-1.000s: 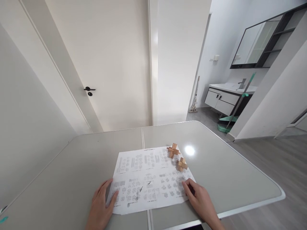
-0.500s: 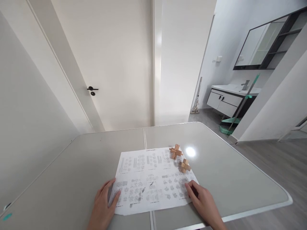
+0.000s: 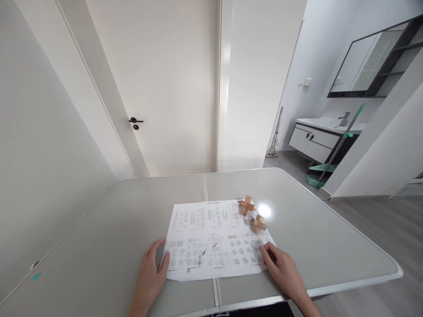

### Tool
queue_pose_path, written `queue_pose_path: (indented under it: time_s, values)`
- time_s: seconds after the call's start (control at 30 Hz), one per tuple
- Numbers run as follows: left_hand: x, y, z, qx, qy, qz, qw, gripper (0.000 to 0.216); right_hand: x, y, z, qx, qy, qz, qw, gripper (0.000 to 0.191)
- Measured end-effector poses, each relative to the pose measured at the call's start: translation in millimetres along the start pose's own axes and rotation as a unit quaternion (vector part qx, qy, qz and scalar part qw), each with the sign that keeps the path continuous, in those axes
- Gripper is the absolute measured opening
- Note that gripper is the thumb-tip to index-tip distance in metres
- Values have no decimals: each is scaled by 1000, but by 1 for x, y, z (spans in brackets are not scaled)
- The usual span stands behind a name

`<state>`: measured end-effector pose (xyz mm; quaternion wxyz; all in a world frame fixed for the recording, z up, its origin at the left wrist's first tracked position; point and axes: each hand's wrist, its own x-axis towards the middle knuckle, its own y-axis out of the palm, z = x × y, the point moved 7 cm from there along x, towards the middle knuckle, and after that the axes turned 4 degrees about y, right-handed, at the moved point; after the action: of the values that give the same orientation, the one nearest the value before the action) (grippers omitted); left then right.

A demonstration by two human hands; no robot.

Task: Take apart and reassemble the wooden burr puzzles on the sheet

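Observation:
A printed paper sheet [image 3: 224,229] lies in front of me, covered in rows of small assembly drawings and captions. My left hand [image 3: 152,268] holds its left edge, thumb on top and the other fingers along the side, partly hidden. At the lower right edge my right hand [image 3: 280,266] has thumb and curled forefinger closed on the sheet. Two interlocking wooden burr puzzles rest near the upper right corner: a reddish-brown one [image 3: 246,205] farther back, and a lighter one [image 3: 258,224] just nearer. Neither hand touches the puzzles.
The grey folding table [image 3: 139,220] has a pale rim and a central seam. A closed door [image 3: 165,88] stands behind it. To the right are a washbasin cabinet [image 3: 313,138], a mop [image 3: 276,136] and a green dustpan [image 3: 315,180]. Something black shows at the table's near edge.
The view has shifted slightly, so the scene sits a little farther right and the tabletop higher. Both hands keep their places at the sheet's edges; the puzzles have not moved.

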<state>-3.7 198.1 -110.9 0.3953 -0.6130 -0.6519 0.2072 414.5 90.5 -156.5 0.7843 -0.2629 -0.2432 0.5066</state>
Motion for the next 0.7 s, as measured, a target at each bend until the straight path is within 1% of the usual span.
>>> queue_pose_path:
  time_s: [0.23, 0.47, 0.57, 0.7]
  values:
    - [0, -3, 1, -1, 15, -8, 1000, 49, -2, 4, -1, 10, 8, 22, 1000, 45]
    - [3, -5, 3, 8, 28, -15, 999, 44, -2, -1, 8, 14, 13, 4, 1000, 46]
    - [5, -4, 6, 10, 39, -20, 999, 44, -1, 0, 8, 13, 11, -3, 1000, 46]
    - [5, -3, 8, 10, 35, -15, 999, 42, 0, 2, 6, 7, 7, 0, 1000, 46]
